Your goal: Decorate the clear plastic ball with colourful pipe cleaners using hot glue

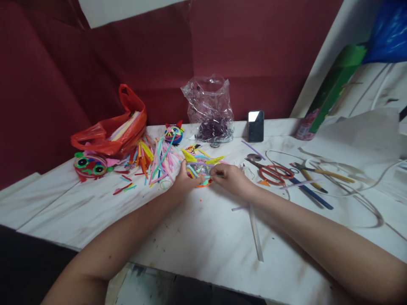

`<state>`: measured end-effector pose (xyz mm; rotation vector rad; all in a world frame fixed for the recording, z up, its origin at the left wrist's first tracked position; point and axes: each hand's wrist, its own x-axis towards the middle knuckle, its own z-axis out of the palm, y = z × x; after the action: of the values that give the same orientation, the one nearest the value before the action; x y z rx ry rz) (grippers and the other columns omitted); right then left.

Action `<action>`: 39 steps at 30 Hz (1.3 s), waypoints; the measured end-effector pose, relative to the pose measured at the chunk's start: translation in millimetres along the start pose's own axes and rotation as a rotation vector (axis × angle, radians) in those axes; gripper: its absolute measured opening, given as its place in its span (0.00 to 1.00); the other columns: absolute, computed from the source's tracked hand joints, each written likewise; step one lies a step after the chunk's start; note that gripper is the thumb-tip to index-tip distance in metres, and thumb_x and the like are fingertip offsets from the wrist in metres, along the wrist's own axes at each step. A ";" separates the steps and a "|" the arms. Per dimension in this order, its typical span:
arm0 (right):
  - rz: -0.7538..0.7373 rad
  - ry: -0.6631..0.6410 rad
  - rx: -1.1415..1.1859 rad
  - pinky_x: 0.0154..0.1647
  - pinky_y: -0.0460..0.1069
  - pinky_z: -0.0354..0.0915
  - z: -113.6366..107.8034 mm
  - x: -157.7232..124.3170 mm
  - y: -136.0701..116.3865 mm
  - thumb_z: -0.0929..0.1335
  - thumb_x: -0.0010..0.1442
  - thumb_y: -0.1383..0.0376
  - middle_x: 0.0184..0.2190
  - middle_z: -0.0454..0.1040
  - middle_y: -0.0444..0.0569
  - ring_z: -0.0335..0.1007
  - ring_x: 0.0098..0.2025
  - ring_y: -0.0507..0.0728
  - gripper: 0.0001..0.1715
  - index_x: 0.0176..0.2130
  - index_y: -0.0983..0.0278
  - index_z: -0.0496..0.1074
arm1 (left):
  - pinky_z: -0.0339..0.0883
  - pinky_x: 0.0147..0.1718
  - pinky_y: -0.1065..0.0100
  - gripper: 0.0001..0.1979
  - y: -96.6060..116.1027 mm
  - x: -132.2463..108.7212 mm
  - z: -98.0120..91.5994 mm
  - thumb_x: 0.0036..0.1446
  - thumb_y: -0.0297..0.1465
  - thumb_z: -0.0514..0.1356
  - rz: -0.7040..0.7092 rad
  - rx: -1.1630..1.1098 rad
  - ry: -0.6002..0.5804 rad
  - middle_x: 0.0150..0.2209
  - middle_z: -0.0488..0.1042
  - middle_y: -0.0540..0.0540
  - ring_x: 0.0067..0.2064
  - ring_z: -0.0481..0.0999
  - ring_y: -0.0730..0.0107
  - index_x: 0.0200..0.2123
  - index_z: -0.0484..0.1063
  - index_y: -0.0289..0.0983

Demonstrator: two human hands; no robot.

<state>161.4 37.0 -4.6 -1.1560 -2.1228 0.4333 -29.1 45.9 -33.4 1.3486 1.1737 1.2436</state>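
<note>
Both of my hands meet on a small round craft figure (pixel 200 170) wrapped in coloured straw strips, with yellow pointed ears on top, resting on the white table (pixel 197 237). My left hand (pixel 182 180) grips its left side. My right hand (pixel 230 178) pinches a thin strip at its right edge. A heap of coloured straws (pixel 155 159) lies just left of my left hand.
Red-handled scissors (pixel 275 173), pens and pliers lie to the right. A finished round figure with big eyes (pixel 90 165) and a red plastic bag (pixel 110 133) sit at left. A smaller figure (pixel 174 132), a clear bag (pixel 211 110) and a phone (pixel 255 126) stand by the red wall.
</note>
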 end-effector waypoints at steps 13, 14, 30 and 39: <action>-0.687 -0.014 -0.463 0.40 0.53 0.51 -13.1 -4.7 3.6 0.61 0.64 0.73 0.33 0.71 0.53 0.61 0.36 0.58 0.15 0.37 0.65 0.76 | 0.69 0.47 0.61 0.43 18.3 -9.9 3.1 0.37 0.28 0.71 -0.056 -0.050 -0.070 0.45 0.75 0.46 0.46 0.76 0.61 0.57 0.55 0.42; -0.697 -0.027 -0.470 0.40 0.53 0.50 -14.2 -4.1 3.9 0.61 0.64 0.73 0.33 0.71 0.53 0.61 0.36 0.58 0.15 0.37 0.65 0.76 | 0.69 0.47 0.61 0.44 18.4 -9.8 3.2 0.37 0.28 0.71 -0.053 -0.045 -0.066 0.46 0.75 0.46 0.47 0.76 0.61 0.57 0.55 0.42; -0.592 0.009 -0.291 0.41 0.51 0.58 -1.3 -2.0 17.4 0.61 0.59 0.79 0.35 0.73 0.53 0.66 0.39 0.57 0.19 0.40 0.64 0.76 | 0.64 0.56 0.58 0.57 11.6 -6.6 6.4 0.33 0.28 0.73 -0.031 0.001 -0.003 0.57 0.69 0.39 0.58 0.69 0.53 0.65 0.47 0.41; -0.412 0.110 -0.131 0.37 0.48 0.66 0.3 0.7 21.9 0.62 0.62 0.74 0.35 0.73 0.52 0.71 0.38 0.57 0.12 0.38 0.64 0.73 | 0.69 0.51 0.60 0.50 11.9 -3.1 5.1 0.38 0.24 0.70 -0.072 -0.105 0.048 0.50 0.75 0.43 0.51 0.74 0.58 0.64 0.52 0.42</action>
<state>174.3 49.8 -17.0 -0.7591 -2.2417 0.0417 -23.5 41.3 -22.2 1.1952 1.1634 1.2741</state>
